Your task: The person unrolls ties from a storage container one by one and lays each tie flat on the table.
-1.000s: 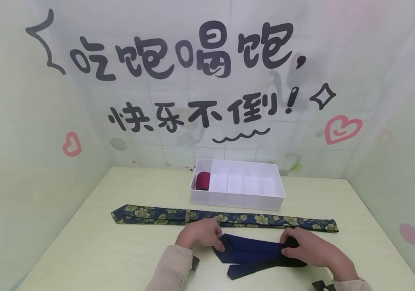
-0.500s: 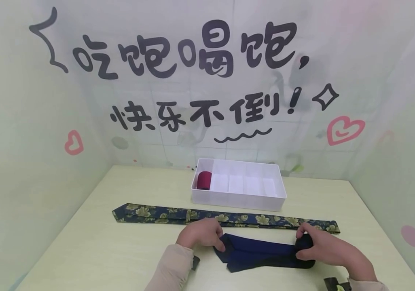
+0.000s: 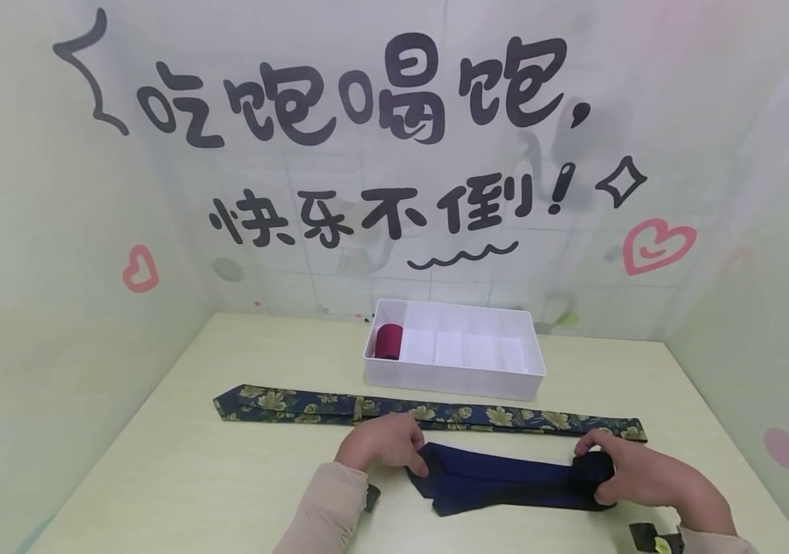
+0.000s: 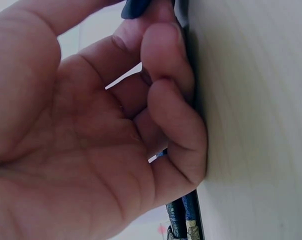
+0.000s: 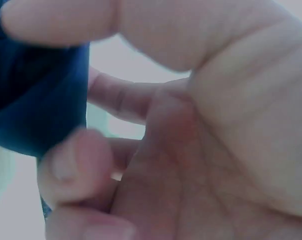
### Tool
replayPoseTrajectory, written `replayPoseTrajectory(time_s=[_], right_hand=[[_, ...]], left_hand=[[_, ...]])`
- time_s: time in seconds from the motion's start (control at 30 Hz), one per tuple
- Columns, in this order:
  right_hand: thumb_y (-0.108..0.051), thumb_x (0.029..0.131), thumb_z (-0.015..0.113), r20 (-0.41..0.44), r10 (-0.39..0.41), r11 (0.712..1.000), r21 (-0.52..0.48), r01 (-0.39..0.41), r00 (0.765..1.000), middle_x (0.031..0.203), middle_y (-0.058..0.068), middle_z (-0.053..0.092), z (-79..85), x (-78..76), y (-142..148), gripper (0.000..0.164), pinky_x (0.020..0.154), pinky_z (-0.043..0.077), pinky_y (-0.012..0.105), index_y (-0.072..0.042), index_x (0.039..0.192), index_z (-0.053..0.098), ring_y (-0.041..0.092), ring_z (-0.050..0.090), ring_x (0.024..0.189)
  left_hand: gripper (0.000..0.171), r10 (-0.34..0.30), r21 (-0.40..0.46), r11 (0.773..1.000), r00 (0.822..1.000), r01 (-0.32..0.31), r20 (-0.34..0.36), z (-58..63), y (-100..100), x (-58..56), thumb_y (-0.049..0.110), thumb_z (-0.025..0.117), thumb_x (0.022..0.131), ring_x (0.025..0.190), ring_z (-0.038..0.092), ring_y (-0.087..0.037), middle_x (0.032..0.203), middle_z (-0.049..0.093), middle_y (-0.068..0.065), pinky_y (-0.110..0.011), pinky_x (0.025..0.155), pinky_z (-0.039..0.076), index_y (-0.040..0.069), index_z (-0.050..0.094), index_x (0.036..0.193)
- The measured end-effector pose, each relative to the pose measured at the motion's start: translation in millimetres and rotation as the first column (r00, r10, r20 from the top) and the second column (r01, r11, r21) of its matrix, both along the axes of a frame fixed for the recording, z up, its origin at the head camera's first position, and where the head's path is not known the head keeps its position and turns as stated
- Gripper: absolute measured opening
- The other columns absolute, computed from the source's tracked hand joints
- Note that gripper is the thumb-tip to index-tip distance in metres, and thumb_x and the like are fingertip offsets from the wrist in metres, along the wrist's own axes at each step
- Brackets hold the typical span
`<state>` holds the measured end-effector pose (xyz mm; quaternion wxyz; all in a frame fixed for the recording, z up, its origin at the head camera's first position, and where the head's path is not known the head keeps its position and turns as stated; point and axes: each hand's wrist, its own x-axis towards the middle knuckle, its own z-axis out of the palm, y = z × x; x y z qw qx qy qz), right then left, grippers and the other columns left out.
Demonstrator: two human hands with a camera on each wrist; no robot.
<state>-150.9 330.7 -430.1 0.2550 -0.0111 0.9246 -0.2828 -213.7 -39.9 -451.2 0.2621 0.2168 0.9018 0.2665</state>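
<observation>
A plain navy necktie [image 3: 498,478] lies on the table with its pointed ends to the left and a rolled part at its right end. My left hand [image 3: 384,444] pinches the wide pointed end between thumb and fingers. At the right, my right hand [image 3: 650,475] grips the dark roll between thumb and fingers. A bit of the navy tie [image 4: 135,7] shows at the fingertips in the left wrist view. In the right wrist view the tie's rolled fabric [image 5: 46,105] sits by the thumb, blurred.
Behind the hands a flower-patterned necktie [image 3: 498,417] is stretched across the table. Farther back stands a white divided box [image 3: 453,381], with a rolled dark-red tie [image 3: 389,343] in its leftmost compartment. Walls enclose the table [image 3: 180,477] at the back and sides.
My right hand has moved right with the roll, and the navy tie lies straighter. Its narrow end has drawn in beside the wide end. My left hand has stayed in place.
</observation>
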Motion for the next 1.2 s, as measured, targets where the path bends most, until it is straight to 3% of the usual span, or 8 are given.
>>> replayPoseTrajectory(time_s=[0.2, 0.5, 0.6, 0.7, 0.83, 0.87, 1.03, 1.2], right_hand=[[-0.001, 0.076, 0.076, 0.046, 0.002, 1.000, 0.026, -0.003, 0.999, 0.119, 0.012, 0.062, -8.5, -4.1, 2.8, 0.053, 0.076, 0.045, 0.041, -0.008, 0.125, 0.058, 0.030, 0.053, 0.096], [-0.006, 0.078, 0.081, 0.021, -0.016, 1.000, -0.016, 0.016, 1.000, 0.116, 0.012, 0.065, -11.8, -5.7, 4.1, 0.051, 0.078, 0.051, 0.042, -0.005, 0.123, 0.058, 0.029, 0.058, 0.097], [-0.008, 0.078, 0.082, 0.013, -0.019, 1.000, -0.022, 0.019, 1.000, 0.114, 0.012, 0.065, -11.8, -5.8, 3.4, 0.050, 0.078, 0.052, 0.042, -0.003, 0.121, 0.056, 0.029, 0.058, 0.096], [-0.010, 0.078, 0.083, -0.001, -0.025, 1.000, -0.012, 0.025, 1.000, 0.112, 0.011, 0.066, -11.9, -6.7, 2.0, 0.051, 0.079, 0.052, 0.043, -0.001, 0.120, 0.055, 0.028, 0.059, 0.096], [-0.012, 0.080, 0.083, -0.019, -0.036, 0.999, -0.029, 0.036, 0.999, 0.111, 0.014, 0.065, -9.5, -7.1, 1.1, 0.057, 0.075, 0.053, 0.042, 0.000, 0.125, 0.050, 0.027, 0.061, 0.092], [-0.012, 0.080, 0.083, -0.018, -0.041, 0.998, -0.041, 0.040, 0.999, 0.109, 0.014, 0.065, -8.7, -6.4, 1.1, 0.060, 0.071, 0.053, 0.042, -0.001, 0.129, 0.049, 0.027, 0.061, 0.087], [-0.011, 0.084, 0.079, -0.003, -0.036, 0.992, -0.117, 0.036, 0.999, 0.099, 0.013, 0.062, -5.1, -0.9, 2.0, 0.061, 0.053, 0.046, 0.037, -0.008, 0.138, 0.049, 0.021, 0.052, 0.060], [-0.010, 0.088, 0.075, 0.028, -0.033, 0.983, -0.182, 0.038, 0.999, 0.095, 0.013, 0.058, -2.2, 0.3, 4.1, 0.044, 0.054, 0.046, 0.034, -0.004, 0.126, 0.053, 0.019, 0.050, 0.056]], left_hand=[[0.053, 0.003, -0.004, 1.000, 1.000, -0.003, -0.005, -1.6, 1.3, -2.1, 0.017, 0.083, 0.081, 0.051, 0.022, -0.012, 0.052, 0.025, 0.010, -0.029, 0.052, 0.020, 0.020, 0.038, 0.052], [0.052, -0.006, -0.016, 1.000, 1.000, 0.006, -0.001, -2.6, 2.1, -2.9, 0.020, 0.081, 0.084, 0.052, 0.023, -0.012, 0.053, 0.026, 0.009, -0.029, 0.053, 0.021, 0.020, 0.039, 0.054], [0.045, -0.014, -0.021, 1.000, 1.000, 0.014, 0.014, -0.4, 3.6, -1.5, 0.027, 0.078, 0.087, 0.054, 0.026, -0.013, 0.058, 0.030, 0.008, -0.030, 0.055, 0.023, 0.019, 0.043, 0.060], [0.027, -0.010, -0.023, 1.000, 1.000, 0.010, 0.029, 4.4, 7.5, 1.6, 0.035, 0.077, 0.088, 0.065, 0.046, -0.013, 0.074, 0.055, 0.005, -0.031, 0.062, 0.038, 0.014, 0.062, 0.081], [0.050, 0.010, -0.010, 1.000, 0.999, -0.009, 0.047, 8.6, 16.5, 7.2, 0.040, 0.083, 0.083, 0.091, 0.062, -0.014, 0.111, 0.069, -0.001, -0.037, 0.083, 0.052, 0.014, 0.063, 0.121], [0.054, 0.008, -0.012, 1.000, 0.999, -0.007, 0.049, 8.5, 18.8, 8.6, 0.040, 0.085, 0.082, 0.094, 0.063, -0.015, 0.115, 0.069, -0.002, -0.039, 0.086, 0.052, 0.016, 0.060, 0.124], [0.067, -0.019, -0.056, 0.998, 1.000, 0.020, 0.016, 5.6, 26.8, 14.1, 0.035, 0.094, 0.070, 0.094, 0.063, -0.012, 0.118, 0.068, -0.002, -0.035, 0.085, 0.053, 0.021, 0.056, 0.124], [0.062, -0.036, -0.088, 0.996, 0.999, 0.033, -0.034, 3.3, 30.5, 15.5, 0.028, 0.096, 0.068, 0.085, 0.059, -0.010, 0.108, 0.069, 0.002, -0.031, 0.077, 0.052, 0.020, 0.057, 0.115]])
